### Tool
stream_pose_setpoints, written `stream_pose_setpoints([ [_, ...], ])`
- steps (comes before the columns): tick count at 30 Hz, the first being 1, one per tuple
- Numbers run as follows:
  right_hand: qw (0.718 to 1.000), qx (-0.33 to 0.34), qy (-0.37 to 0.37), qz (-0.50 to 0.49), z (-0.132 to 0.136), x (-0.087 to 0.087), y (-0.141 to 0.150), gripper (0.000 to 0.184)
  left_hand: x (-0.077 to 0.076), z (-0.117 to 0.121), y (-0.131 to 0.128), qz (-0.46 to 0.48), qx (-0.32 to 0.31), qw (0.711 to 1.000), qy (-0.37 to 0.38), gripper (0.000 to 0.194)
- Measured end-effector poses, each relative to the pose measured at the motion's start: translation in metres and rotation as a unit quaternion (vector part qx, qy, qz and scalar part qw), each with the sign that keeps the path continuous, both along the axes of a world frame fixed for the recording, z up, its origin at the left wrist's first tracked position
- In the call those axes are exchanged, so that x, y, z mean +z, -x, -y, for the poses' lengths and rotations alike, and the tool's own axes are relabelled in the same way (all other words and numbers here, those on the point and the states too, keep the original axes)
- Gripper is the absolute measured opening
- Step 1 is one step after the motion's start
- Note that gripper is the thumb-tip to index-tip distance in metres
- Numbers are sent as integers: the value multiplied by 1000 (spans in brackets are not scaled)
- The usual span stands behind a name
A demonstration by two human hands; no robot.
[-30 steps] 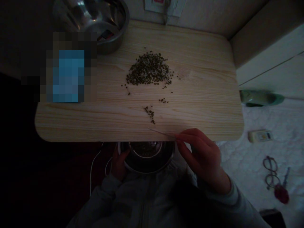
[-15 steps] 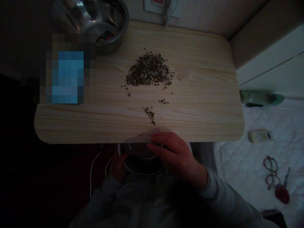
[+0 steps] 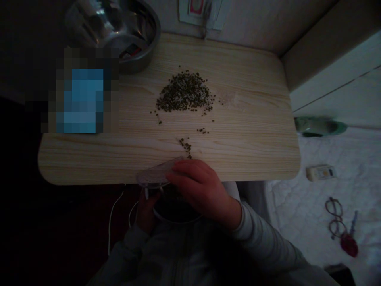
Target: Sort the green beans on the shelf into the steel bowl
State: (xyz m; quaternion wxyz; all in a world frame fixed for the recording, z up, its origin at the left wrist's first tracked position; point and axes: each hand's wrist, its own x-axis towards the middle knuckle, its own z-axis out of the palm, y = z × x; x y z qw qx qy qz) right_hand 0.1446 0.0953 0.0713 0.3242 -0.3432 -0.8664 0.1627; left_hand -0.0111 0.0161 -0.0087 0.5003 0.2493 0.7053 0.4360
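A pile of small dark green beans lies in the middle of a light wooden table, with a few stray clusters nearer me. My right hand is closed on a thin clear plastic piece at the table's near edge. Below the edge, my left hand grips the rim of a dark round bowl held against my lap. My right hand covers most of the bowl.
A steel bowl stands at the table's far left, next to a blurred blue patch. On the white bedding at right lie a green object, a small remote, glasses and a red item. A white cable hangs at left.
My right hand has moved left along the table's near edge and over the bowl, carrying the clear plastic piece, which now lies flatter. The view has shifted slightly.
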Motion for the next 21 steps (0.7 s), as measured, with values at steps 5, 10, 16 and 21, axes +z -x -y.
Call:
stream_pose_setpoints([
  [5, 997, -49, 45, -35, 4, 13, -25, 22, -1, 1, 1, 31, 11, 999, -6, 32],
  [10, 986, -153, 57, -43, 8, 14, -61, 30, -2, 1, 1, 21, 22, 999, -11, 30],
  [16, 982, -187, 38, -13, 6, 6, -74, 27, 2, 1, 2, -19, 36, 999, 19, 8],
  [21, 983, -176, 57, -2, 4, 5, -69, 25, 7, -1, 1, -20, 32, 999, 14, 13],
])
